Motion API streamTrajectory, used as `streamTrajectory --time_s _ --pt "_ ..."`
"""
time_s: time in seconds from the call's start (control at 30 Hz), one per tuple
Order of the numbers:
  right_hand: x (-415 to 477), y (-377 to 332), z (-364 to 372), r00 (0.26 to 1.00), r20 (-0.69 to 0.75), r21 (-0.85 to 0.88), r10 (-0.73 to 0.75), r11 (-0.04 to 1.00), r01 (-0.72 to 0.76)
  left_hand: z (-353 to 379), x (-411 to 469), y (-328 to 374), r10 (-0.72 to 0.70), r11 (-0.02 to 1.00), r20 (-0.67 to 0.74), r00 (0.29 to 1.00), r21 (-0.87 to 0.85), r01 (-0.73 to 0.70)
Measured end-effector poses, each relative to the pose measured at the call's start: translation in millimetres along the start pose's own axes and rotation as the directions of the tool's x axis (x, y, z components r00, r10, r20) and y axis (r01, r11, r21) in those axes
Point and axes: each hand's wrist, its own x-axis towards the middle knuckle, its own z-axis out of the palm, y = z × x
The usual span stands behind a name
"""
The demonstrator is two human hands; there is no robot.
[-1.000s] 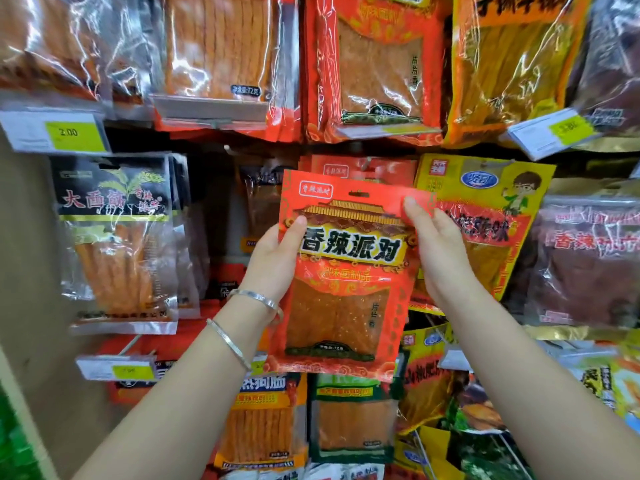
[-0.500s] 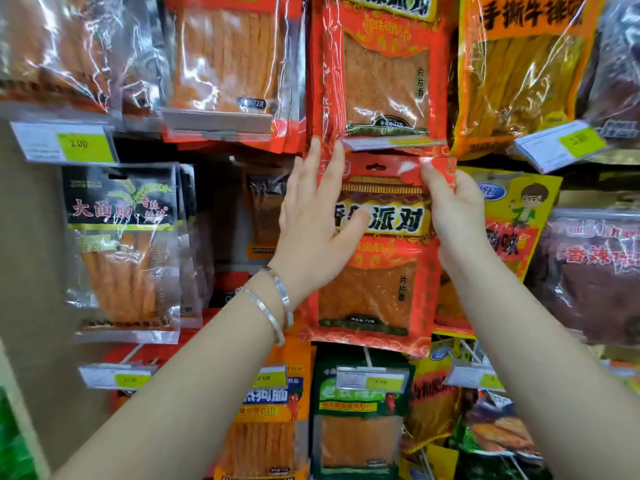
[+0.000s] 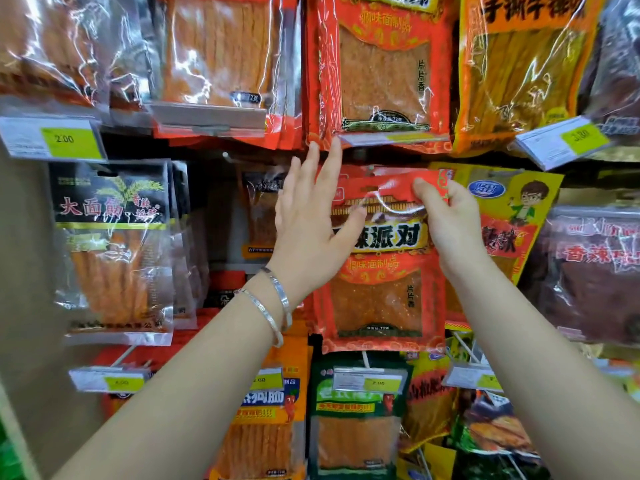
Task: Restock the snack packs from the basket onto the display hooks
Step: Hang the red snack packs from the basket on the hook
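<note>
A red snack pack [image 3: 381,271] with yellow-banded Chinese lettering hangs flat against the display in the middle row. My right hand [image 3: 446,220] pinches its top right corner, which is bent forward. My left hand [image 3: 311,223] lies over the pack's left edge with straight, spread fingers; the fingertips reach the bottom of the red pack [image 3: 377,74] in the row above, and the thumb rests on the pack's front. The hook under the pack's top edge is hidden. No basket is in view.
Packs hang in rows all around: a black-labelled pack [image 3: 110,244] to the left, a yellow cartoon pack [image 3: 512,209] to the right, a green pack [image 3: 356,410] below. Price tags [image 3: 52,138] jut forward from the hook ends.
The red pack went up and back from in front of the display to the middle row. My left hand let go of its edge and spread flat; my right hand moved to the top corner.
</note>
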Motion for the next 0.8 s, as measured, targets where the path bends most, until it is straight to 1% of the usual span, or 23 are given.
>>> streamTrajectory --time_s 0.1,0.17,0.27,0.37,0.53,0.63,0.7,0.8 --pt "2 -7 0 0.997 -0.012 0.003 -0.075 0.997 0.075 -1 0 -1 0.004 1.000 -0.006 1.000 0.004 -0.004" --pt "4 -15 1 0.996 -0.009 0.015 -0.088 0.996 0.089 -2 0 0 0.004 1.000 -0.019 1.000 0.024 -0.003" --pt "11 -24 4 0.997 -0.033 0.031 -0.074 0.997 0.075 -5 0 0 0.002 0.999 -0.037 0.999 0.046 -0.001" --pt "18 -25 7 0.999 -0.033 0.005 -0.039 0.999 0.039 -6 -1 1 0.005 0.998 -0.032 0.999 0.064 -0.003" --pt "18 -12 7 0.999 -0.045 -0.045 0.025 0.999 -0.027 -5 -2 0 -0.010 0.999 -0.022 1.000 0.052 0.011" --pt "14 -2 7 0.997 -0.034 -0.034 0.062 0.997 -0.063 -5 -2 0 -0.014 0.999 -0.015 1.000 0.041 0.015" --pt "11 0 7 0.998 -0.035 -0.029 0.052 0.998 -0.053 -4 -1 0 -0.015 0.999 -0.014 1.000 0.028 0.016" --pt "9 -4 7 0.998 -0.057 0.000 -0.012 1.000 0.012 -4 -1 -1 -0.014 0.999 -0.023 1.000 0.030 0.014"
